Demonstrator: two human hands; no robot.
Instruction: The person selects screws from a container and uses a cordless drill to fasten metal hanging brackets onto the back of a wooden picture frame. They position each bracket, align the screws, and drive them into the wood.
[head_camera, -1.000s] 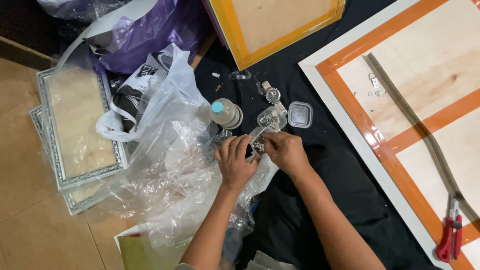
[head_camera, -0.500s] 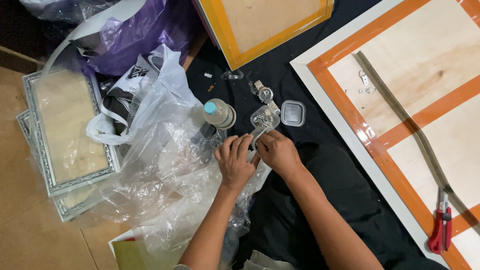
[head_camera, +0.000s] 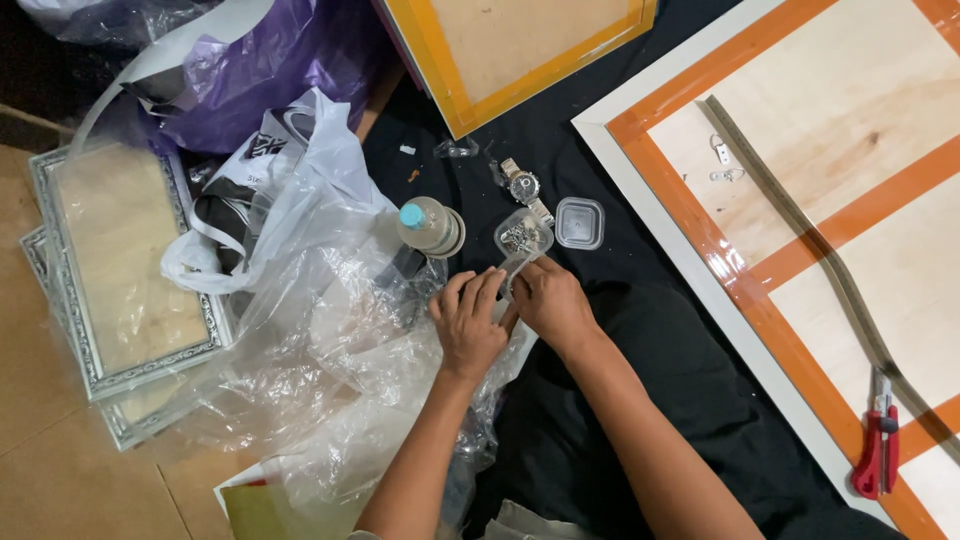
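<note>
big board (head_camera: 850, 200) right, on black cloth (head_camera: 640, 400) | plastic wrap (head_camera: 330, 340) left | left hand (head_camera: 468, 325) and right hand (head_camera: 548, 300) meet, fingers pinching a clear strip (head_camera: 512, 272) (small, partly hidden) | tub (head_camera: 522, 235) of metal bits just above | lid (head_camera: 579, 222) beside tub

Black cloth (head_camera: 640, 400): watch (head_camera: 523, 187), lid (head_camera: 579, 222), bottle (head_camera: 428, 226).

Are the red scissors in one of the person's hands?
No, the red-handled cutters lie on the big wooden board, far from the left hand and right hand.
</note>
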